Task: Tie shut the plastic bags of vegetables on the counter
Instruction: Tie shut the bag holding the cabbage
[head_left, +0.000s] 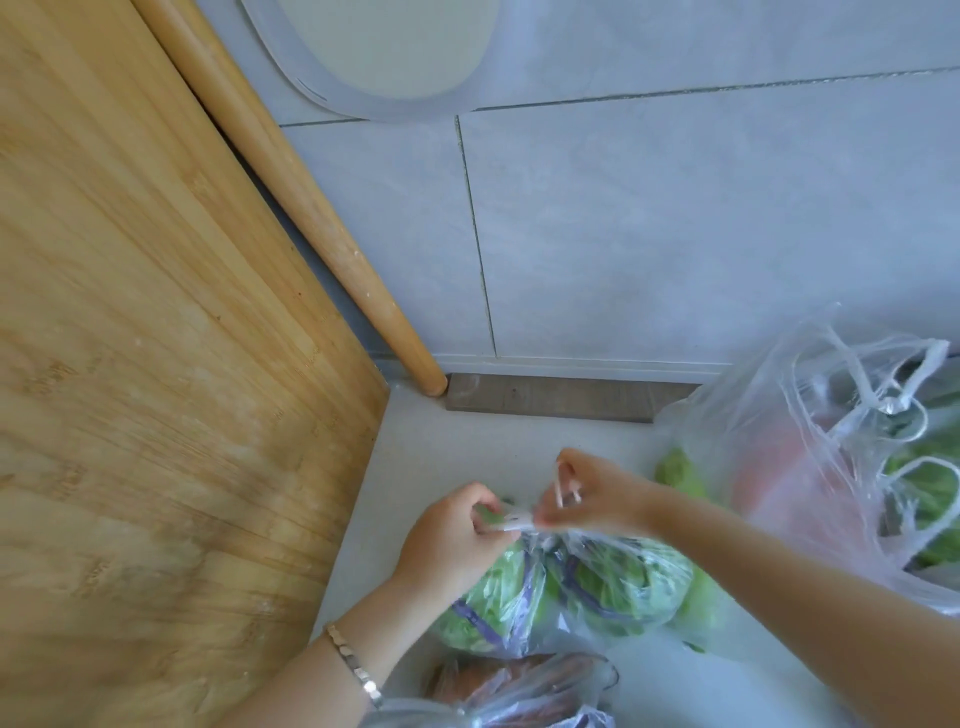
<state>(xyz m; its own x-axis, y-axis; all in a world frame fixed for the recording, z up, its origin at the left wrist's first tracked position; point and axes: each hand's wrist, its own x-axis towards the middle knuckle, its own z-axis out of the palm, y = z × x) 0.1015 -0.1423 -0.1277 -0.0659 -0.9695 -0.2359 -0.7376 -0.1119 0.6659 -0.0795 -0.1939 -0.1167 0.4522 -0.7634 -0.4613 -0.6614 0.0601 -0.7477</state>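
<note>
**Item:** clear bag of leafy greens (566, 582), lying on the desk (441, 447) directly beneath both grips. Its handle strips (511, 522) are drawn up taut between them.

**Left grip** (457, 535): fingers curled, pinching one strip.

**Right grip** (597, 493): pinching the other strip, part of which runs up across its fingers.

**Risks, as we judge them:**
- The thin film may stretch or tear if the strips are hauled apart too hard.
- A strip may slide out of either pinch before the knot bites, leaving the mouth slack.
- Leaves bunched in the neck just under the grips could stop it closing.

**Nearby:**
- A larger clear bag (831, 467), right of the right grip, holds greens and something pinkish.
- A bag of orange-brown produce (519, 686) lies below the grips, nearer us.
- A bamboo cutting board (156, 364) stands left of the left grip, with a rolling pin (311, 208) beyond it.

**Not made out:**
- The fingers hide whether a knot has formed between the grips.
- We cannot tell whether the larger bag's handles are tied.
- The frame's lower edge cuts off the orange-brown bag, so its contents go unnamed.
</note>
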